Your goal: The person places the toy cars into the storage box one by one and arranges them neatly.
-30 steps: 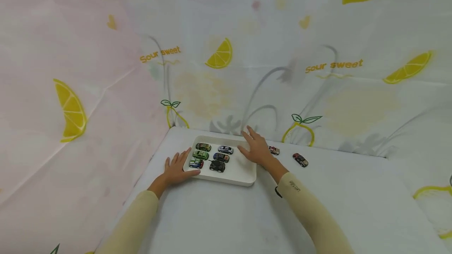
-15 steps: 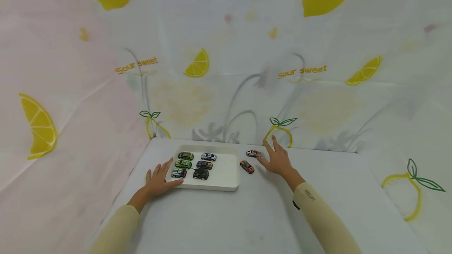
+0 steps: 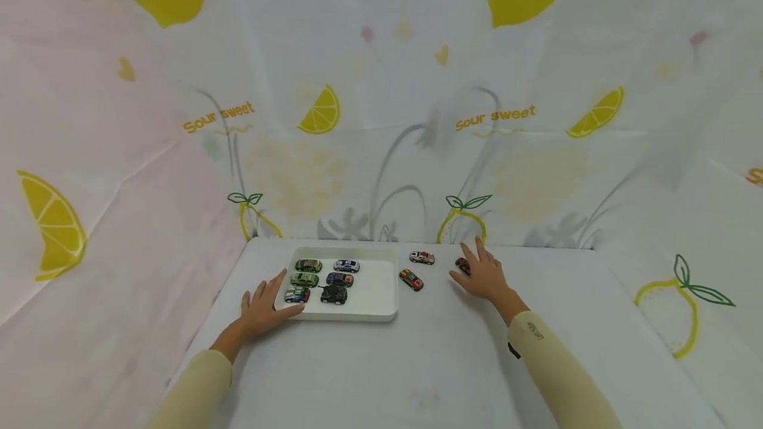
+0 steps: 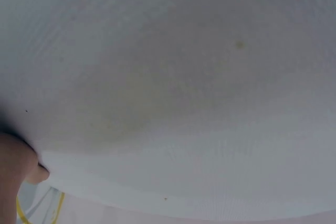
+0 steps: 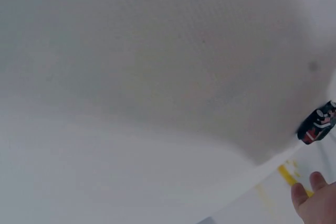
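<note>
Left hand (image 3: 259,312) spread wide; right hand (image 3: 484,277), spread too, seems mid-reach, needing to pinch the small black-and-red toy car (image 3: 462,265).

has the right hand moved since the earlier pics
Yes, rightward in the head view: the right hand has gone from left of the nearest printed lemon outline to below it.

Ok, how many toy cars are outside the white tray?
3: a red-and-yellow car just right of the white tray, a white-and-red car behind that one, and a dark car partly hidden by the right hand. Another could be under that hand.
</note>
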{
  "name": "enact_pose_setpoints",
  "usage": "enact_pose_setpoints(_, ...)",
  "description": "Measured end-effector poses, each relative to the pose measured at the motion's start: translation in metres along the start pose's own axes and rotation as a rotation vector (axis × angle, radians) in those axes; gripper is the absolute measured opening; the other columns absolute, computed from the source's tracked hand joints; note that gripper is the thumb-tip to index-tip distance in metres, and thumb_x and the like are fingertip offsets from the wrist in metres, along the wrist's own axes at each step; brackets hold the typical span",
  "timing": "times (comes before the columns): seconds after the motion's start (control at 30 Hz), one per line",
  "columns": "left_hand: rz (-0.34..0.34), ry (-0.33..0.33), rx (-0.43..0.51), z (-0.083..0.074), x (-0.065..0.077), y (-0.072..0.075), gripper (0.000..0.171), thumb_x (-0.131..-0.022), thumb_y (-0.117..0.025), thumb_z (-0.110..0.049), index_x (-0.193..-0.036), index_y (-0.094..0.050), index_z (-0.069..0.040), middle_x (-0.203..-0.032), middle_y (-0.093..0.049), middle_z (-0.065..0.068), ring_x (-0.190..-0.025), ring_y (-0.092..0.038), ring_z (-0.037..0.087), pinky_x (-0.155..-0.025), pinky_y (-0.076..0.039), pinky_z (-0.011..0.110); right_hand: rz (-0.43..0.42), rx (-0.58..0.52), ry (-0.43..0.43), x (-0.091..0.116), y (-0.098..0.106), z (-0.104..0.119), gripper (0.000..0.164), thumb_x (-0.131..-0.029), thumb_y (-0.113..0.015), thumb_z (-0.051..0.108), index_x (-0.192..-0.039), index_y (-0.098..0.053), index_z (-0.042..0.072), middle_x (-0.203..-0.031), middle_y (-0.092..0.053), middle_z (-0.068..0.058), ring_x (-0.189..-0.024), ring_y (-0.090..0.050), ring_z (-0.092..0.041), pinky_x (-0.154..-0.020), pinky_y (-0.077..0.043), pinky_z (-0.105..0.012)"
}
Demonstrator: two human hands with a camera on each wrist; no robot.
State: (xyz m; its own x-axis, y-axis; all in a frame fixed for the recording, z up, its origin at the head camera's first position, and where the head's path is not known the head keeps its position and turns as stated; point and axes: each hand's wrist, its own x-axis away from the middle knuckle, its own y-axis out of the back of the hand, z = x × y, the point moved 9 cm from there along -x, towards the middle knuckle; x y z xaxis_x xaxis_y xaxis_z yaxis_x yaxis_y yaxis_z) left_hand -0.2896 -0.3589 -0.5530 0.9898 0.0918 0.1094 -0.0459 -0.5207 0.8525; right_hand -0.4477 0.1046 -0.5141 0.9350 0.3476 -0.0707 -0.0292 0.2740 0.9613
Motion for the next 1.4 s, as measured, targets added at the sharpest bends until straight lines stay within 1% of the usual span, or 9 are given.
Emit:
enact_pose_setpoints(0.2, -0.023, -0.03, 0.019, -0.002, 0.001, 0.005, 0.108, -0.081, -0.064, -0.067, -0.16, -0.007, -0.018, -0.16, -0.017, 0.028, -0.145, -0.006, 0.055, -0.108, 0.008, 0.075, 0.023, -0.038, -0.016, 0.001, -0.003, -0.004, 0.083, -0.093, -0.057, 0.054, -0.156, -0.027, 0.007, -0.163, -0.006, -0.028, -0.139, -0.029, -0.056, -0.106, -0.03, -0.07)
enact_pose_setpoints(0.33, -0.03, -0.042, 0.014, -0.001, 0.001, 0.003, 0.108, -0.082, -0.062, -0.069, -0.16, -0.007, -0.018, -0.16, -0.018, 0.029, -0.145, -0.006, 0.056, -0.108, 0.008, 0.075, 0.022, -0.04, -0.042, 0.002, -0.004, -0.011, 0.083, -0.093, -0.059, 0.052, -0.155, -0.029, 0.006, -0.162, -0.009, -0.029, -0.139, -0.03, -0.055, -0.106, -0.031, -0.07)
enact_pose_setpoints(0.4, -0.03, -0.043, 0.017, -0.001, 0.001, 0.001, 0.109, -0.081, -0.063, -0.069, -0.16, -0.008, -0.017, -0.16, -0.019, 0.029, -0.145, -0.007, 0.056, -0.108, 0.007, 0.075, 0.021, -0.025, -0.051, 0.003, -0.006, -0.016, 0.083, -0.092, -0.06, 0.051, -0.154, -0.03, 0.006, -0.161, -0.01, -0.03, -0.139, -0.031, -0.055, -0.106, -0.032, -0.07)
enact_pose_setpoints(0.5, -0.032, -0.032, 0.023, 0.001, 0.003, 0.002, 0.11, -0.08, -0.065, -0.067, -0.159, -0.01, -0.015, -0.159, -0.021, 0.029, -0.144, -0.009, 0.056, -0.108, 0.006, 0.076, 0.034, -0.011, -0.042, 0.001, -0.009, -0.018, 0.083, -0.092, -0.061, 0.051, -0.153, -0.031, 0.004, -0.16, -0.012, -0.031, -0.138, -0.032, -0.056, -0.105, -0.032, -0.07)
enact_pose_setpoints(0.6, -0.019, -0.022, 0.031, 0.002, 0.004, 0.0, 0.109, -0.08, -0.066, -0.065, -0.159, -0.01, -0.014, -0.16, -0.019, 0.029, -0.144, -0.008, 0.056, -0.108, 0.006, 0.075, 0.05, -0.004, -0.043, 0.003, -0.012, -0.021, 0.083, -0.092, -0.062, 0.05, -0.153, -0.031, 0.003, -0.16, -0.013, -0.032, -0.137, -0.032, -0.057, -0.105, -0.033, -0.07)
enact_pose_setpoints(0.83, -0.001, -0.002, 0.012, 0.003, 0.002, -0.004, 0.11, -0.081, -0.064, -0.067, -0.16, -0.008, -0.014, -0.162, -0.014, 0.026, -0.147, -0.003, 0.053, -0.11, 0.009, 0.073, 0.016, -0.015, -0.02, 0.01, -0.009, -0.021, 0.083, -0.089, -0.068, 0.046, -0.151, -0.034, 0.0, -0.158, -0.016, -0.035, -0.135, -0.033, -0.058, -0.102, -0.034, -0.071)
enact_pose_setpoints(0.97, -0.03, -0.029, 0.017, 0.002, -0.001, 0.0, 0.11, -0.081, -0.064, -0.068, -0.16, -0.008, -0.016, -0.161, -0.015, 0.027, -0.146, -0.004, 0.054, -0.109, 0.009, 0.074, -0.006, 0.009, -0.006, 0.007, -0.006, -0.02, 0.085, -0.089, -0.069, 0.045, -0.15, -0.033, 0.0, -0.157, -0.016, -0.035, -0.134, -0.033, -0.059, -0.101, -0.035, -0.071)
enact_pose_setpoints(1.1, -0.054, -0.055, 0.024, -0.001, 0.002, 0.004, 0.111, -0.079, -0.062, -0.072, -0.16, -0.009, -0.018, -0.16, -0.017, 0.03, -0.144, -0.006, 0.056, -0.108, 0.009, 0.075, 0.016, 0.01, -0.018, 0.004, -0.008, -0.02, 0.089, -0.088, -0.069, 0.047, -0.152, -0.029, 0.001, -0.158, -0.012, -0.034, -0.136, -0.031, -0.058, -0.103, -0.033, -0.071)
enact_pose_setpoints(1.4, -0.063, -0.048, 0.04, 0.0, 0.003, 0.0, 0.11, -0.079, -0.064, -0.07, -0.159, -0.011, -0.016, -0.16, -0.018, 0.029, -0.145, -0.006, 0.055, -0.108, 0.009, 0.075, 0.0, 0.022, -0.042, 0.006, -0.005, -0.026, 0.093, -0.085, -0.073, 0.049, -0.152, -0.027, 0.002, -0.157, -0.01, -0.035, -0.135, -0.031, -0.057, -0.101, -0.035, -0.07)
